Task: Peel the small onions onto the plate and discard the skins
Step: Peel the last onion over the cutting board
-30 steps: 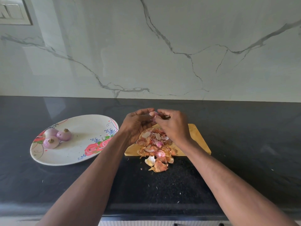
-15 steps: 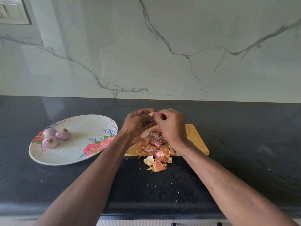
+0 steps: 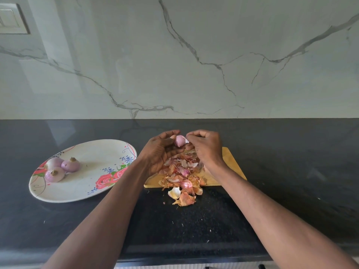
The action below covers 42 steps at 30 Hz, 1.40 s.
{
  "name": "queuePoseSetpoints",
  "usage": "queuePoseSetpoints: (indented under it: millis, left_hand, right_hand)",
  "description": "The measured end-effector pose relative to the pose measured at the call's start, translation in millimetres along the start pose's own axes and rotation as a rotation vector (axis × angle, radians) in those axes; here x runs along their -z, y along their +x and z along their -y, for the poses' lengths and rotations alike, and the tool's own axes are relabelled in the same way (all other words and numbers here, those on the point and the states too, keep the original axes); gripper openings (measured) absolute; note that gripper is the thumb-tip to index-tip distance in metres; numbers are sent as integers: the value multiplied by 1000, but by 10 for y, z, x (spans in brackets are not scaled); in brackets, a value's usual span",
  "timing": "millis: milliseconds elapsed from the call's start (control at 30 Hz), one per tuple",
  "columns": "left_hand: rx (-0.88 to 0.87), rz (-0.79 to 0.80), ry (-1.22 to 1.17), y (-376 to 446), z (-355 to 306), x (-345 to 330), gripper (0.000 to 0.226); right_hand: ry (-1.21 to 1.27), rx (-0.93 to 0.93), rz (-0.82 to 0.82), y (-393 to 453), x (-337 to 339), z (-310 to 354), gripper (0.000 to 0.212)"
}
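The left hand (image 3: pixel 161 150) cups a small onion (image 3: pixel 179 140) above the far edge of the cutting board (image 3: pixel 231 164), so skins (image 3: pixel 182 175) drop there; the right hand (image 3: pixel 206 146) seems to pinch its skin. Three peeled onions (image 3: pixel 62 168) sit at the plate's (image 3: pixel 93 183) left edge.

No readable text anywhere in view.

We find no words, brand marks, labels or numbers on anything here. The plate (image 3: pixel 81 191) at the left of the frame carries only painted roses and coloured squiggles, no lettering, and the switch plate (image 3: pixel 11 19) in the upper left corner shows us a plain face without any marking we can make out.
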<state>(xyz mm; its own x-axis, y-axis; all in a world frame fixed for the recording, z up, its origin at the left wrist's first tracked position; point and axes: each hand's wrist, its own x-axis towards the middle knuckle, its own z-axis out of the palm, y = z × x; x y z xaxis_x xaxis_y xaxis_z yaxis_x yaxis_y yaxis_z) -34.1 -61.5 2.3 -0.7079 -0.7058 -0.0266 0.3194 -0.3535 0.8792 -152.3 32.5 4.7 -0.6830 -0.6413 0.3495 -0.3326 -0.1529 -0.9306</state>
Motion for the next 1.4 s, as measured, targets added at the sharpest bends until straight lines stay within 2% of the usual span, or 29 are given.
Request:
queuePoseSetpoints:
  millis: [267,500,700,767,867,933,1000,1067,1167,1200,1333,1400]
  left_hand:
    - [-7,24,11,-16,-20,47,21]
    - [35,43,-25,-52,-53,20,22]
    - [22,74,-90,-55,-56,8,21]
    - [-9,69,-123,-37,-77,36,20]
    - [-29,40,-99,-39,-80,51,19]
    - [-39,24,-89,-50,-74,41,19]
    - [-63,19,-84,-63,-83,25,18]
    - [-84,19,-88,-60,-94,29,16]
    - [-63,-14,-87,-27,-98,53,17]
    - [-53,-3,-63,-18,-85,55,21]
    - [-26,32,-15,-29,-69,58,18]
    - [-35,25,-23,-35,-75,72,19]
  right_hand:
    - [99,-50,50,-10,11,75,14]
    - [249,-215,5,13,-13,27,12]
    - [247,-237,-49,32,1,-32,17]
    - [115,-188,-40,55,61,-74,14]
    - [-339,59,71,52,51,-155,20]
    - [-486,162,140,23,-21,-193,28]
    - [-493,212,151,5,-51,-162,26]
    - [-352,222,137,11,-27,-105,12]
    - [-247,255,163,32,-4,-73,36]
    - [-257,267,176,39,-11,-78,37]
    - [-229,324,197,35,17,-53,7]
    - [-234,366,178,5,50,-9,17]
